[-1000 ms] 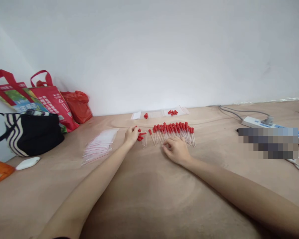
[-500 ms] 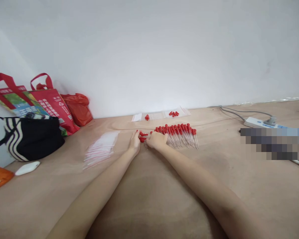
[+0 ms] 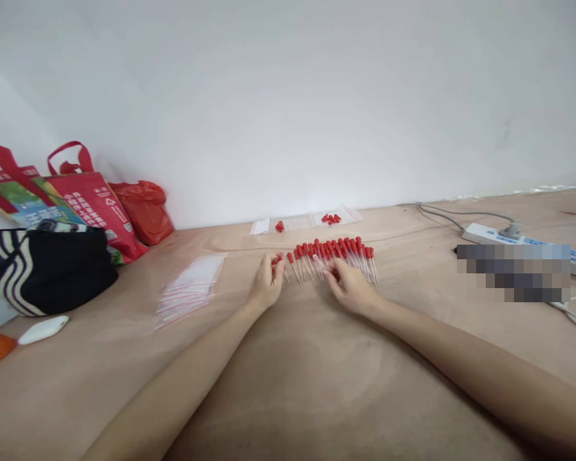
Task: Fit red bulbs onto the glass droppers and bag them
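Observation:
Clear droppers with red bulbs lie side by side in a row on the wooden table, bulbs toward the wall. My left hand is at the left end of the row, its fingers closed around red-bulbed pieces that they partly hide. Over the middle of the row, my right hand pinches something thin and clear near the dropper stems; the fingers partly cover it. A fanned pile of clear zip bags lies left of my left hand.
Near the wall, flat clear bags lie with loose red bulbs. Shopping bags, a black bag and a white object stand or lie left. A power strip with cables is right.
My right hand has moved right, away from my left hand, uncovering the row's left part. My left hand has come slightly nearer and turned. The whole view has shifted a little.

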### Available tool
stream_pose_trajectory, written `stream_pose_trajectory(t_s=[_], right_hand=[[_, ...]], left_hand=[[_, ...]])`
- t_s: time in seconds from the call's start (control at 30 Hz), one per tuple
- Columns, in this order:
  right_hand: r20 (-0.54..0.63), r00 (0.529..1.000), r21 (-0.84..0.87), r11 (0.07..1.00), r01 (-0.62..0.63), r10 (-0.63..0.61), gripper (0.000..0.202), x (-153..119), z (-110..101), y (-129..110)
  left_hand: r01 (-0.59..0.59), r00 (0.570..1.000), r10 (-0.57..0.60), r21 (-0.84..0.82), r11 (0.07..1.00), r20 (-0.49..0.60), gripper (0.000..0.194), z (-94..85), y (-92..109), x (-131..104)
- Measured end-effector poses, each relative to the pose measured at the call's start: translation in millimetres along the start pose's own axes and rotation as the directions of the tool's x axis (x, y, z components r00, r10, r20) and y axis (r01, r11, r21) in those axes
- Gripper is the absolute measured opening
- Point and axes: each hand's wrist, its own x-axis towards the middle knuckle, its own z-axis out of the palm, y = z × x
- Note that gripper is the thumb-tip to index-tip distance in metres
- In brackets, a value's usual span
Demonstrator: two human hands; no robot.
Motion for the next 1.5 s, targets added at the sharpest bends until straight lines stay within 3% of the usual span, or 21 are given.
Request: stream_pose_trajectory(t_s=[0.07, 0.17, 0.33, 0.5, 0.9, 1.13, 1.33, 1.5], right_hand=[[-0.043, 0.991, 0.062, 0.989, 0.13, -0.128, 0.012, -19, -7, 14], [-0.083, 0.971, 0.089, 0.969, 0.229, -0.222, 0.014, -33, -10, 23], [-0.01, 0.949, 0.028, 0.948, 0.316, -0.315, 0.025, -31, -4, 13], [0.047, 0.936, -0.002, 0.937, 0.348, -0.348, 0.024, -31, -1, 7], [0.094, 0.938, -0.045, 0.94, 0.338, -0.333, 0.022, -32, -5, 5], [0.112, 0.929, -0.029, 0.933, 0.359, -0.354, 0.023, -27, -7, 8], [0.07, 0.898, -0.137, 0.888, 0.439, -0.434, 0.026, -26, -6, 10], [0.077, 0.892, -0.211, 0.867, 0.451, -0.445, 0.029, -28, -5, 8]], left_hand=[[-0.231, 0.963, 0.198, 0.183, 0.955, 0.183, 0.008, -2.6, 8, -15], [-0.451, 0.867, 0.339, 0.286, 0.845, 0.364, 0.009, -5.2, 18, -32], [-0.586, 0.795, 0.433, 0.353, 0.729, 0.425, 0.016, -5.7, 27, -39], [-0.617, 0.771, 0.451, 0.353, 0.704, 0.449, 0.012, -5.1, 28, -38], [-0.562, 0.797, 0.378, 0.347, 0.751, 0.471, 0.023, -4.1, 30, -38], [-0.586, 0.768, 0.398, 0.301, 0.752, 0.501, 0.021, -2.4, 30, -41], [-0.609, 0.748, 0.404, 0.304, 0.732, 0.526, 0.019, -1.9, 30, -42], [-0.592, 0.756, 0.372, 0.319, 0.74, 0.539, 0.021, -2.0, 29, -42]])
